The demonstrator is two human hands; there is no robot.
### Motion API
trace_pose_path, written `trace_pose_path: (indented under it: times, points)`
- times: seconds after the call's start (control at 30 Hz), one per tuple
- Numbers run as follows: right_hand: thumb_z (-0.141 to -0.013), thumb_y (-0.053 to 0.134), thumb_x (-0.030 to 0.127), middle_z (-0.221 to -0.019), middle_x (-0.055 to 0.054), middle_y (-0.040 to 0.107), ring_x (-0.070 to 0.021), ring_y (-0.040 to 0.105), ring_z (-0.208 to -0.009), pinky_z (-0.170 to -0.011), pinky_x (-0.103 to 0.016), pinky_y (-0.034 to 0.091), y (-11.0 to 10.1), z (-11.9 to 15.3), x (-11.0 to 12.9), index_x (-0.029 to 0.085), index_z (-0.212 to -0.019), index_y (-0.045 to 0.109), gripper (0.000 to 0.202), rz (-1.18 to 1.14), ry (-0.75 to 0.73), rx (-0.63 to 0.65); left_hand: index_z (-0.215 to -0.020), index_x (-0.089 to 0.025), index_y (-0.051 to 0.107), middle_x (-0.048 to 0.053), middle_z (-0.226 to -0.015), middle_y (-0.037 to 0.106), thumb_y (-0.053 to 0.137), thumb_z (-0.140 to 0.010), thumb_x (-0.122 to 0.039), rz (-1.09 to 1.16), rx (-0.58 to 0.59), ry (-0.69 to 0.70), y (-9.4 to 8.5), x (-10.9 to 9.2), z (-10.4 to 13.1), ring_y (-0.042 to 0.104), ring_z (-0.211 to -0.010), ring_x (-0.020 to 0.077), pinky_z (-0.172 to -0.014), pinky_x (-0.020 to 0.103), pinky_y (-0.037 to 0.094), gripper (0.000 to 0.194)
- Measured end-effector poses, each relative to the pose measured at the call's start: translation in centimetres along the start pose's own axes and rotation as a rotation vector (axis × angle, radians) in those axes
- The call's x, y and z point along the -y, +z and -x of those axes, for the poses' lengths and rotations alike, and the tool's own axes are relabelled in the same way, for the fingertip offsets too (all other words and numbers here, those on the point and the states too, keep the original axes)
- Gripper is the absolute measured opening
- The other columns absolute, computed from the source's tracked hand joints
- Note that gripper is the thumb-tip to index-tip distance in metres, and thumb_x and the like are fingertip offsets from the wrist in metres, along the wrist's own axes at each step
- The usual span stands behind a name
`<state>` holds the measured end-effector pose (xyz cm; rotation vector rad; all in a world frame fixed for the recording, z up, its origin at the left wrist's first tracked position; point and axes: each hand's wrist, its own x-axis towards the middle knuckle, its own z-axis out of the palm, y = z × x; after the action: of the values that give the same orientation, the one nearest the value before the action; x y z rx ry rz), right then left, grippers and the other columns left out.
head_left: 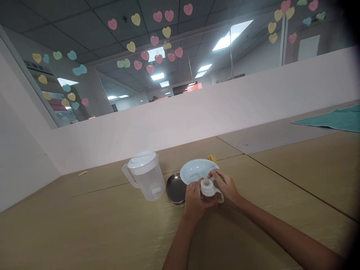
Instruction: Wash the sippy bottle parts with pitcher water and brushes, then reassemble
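Note:
A clear bottle with a white cap and a white loop handle at its side is between my hands, low over the table. My left hand is wrapped round the bottle's body, thumb on the near side. My right hand is closed in a pinch at the far right edge of the cap; what its fingertips hold is too small to make out. Just behind them lies a pale, shallow oval plate, partly covered by the hands. A round dark metal dish sits to the left, under the plate's edge.
Left of the dish stands a lidded translucent pitcher, its handle facing left. Yellow pieces poke out behind the plate. A teal cloth lies at the far right. A small pale strip is near the wall at left. Seams cross the tabletop.

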<state>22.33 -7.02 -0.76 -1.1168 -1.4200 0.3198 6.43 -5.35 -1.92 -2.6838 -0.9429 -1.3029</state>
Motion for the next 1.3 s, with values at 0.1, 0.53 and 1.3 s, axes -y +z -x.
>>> trace_pose_path:
  times: [0.1, 0.53, 1.3]
  points:
    - [-0.079, 0.050, 0.047, -0.087, -0.004, 0.058, -0.0194, 0.052, -0.085, -0.079, -0.033, 0.043, 0.0, 0.3, 1.3, 0.021, -0.086, 0.055, 0.028, 0.105, -0.187, 0.177, -0.102, -0.015, 0.056, 0.007, -0.088, 0.061, 0.070, -0.061, -0.047, 0.007, 0.002, -0.056, -0.1, -0.2, -0.1, 0.056, -0.084, 0.0232, -0.074, 0.037, 0.044, 0.054]
    - [-0.064, 0.068, 0.036, -0.101, -0.005, 0.059, -0.0224, 0.055, -0.096, -0.085, -0.036, 0.044, -0.9, -0.4, 2.0, 0.022, -0.107, 0.057, 0.047, -0.282, 0.039, 0.370, -0.096, -0.017, 0.058, 0.004, -0.091, 0.063, 0.074, -0.057, -0.033, 0.178, -0.020, -0.202, -0.4, -1.4, -0.4, 0.056, -0.088, 0.0210, -0.078, 0.036, 0.044, 0.045]
    - [-0.082, 0.045, 0.036, -0.106, -0.006, 0.057, -0.0228, 0.049, -0.106, -0.098, -0.040, 0.033, -1.5, -0.6, -0.7, 0.022, -0.112, 0.047, 0.033, -0.187, -0.150, 0.032, -0.123, -0.014, 0.043, 0.011, -0.105, 0.061, 0.065, -0.068, -0.039, 0.025, -0.067, -0.037, -0.1, -1.3, 0.1, 0.055, -0.099, 0.0245, -0.086, 0.042, 0.044, 0.064]
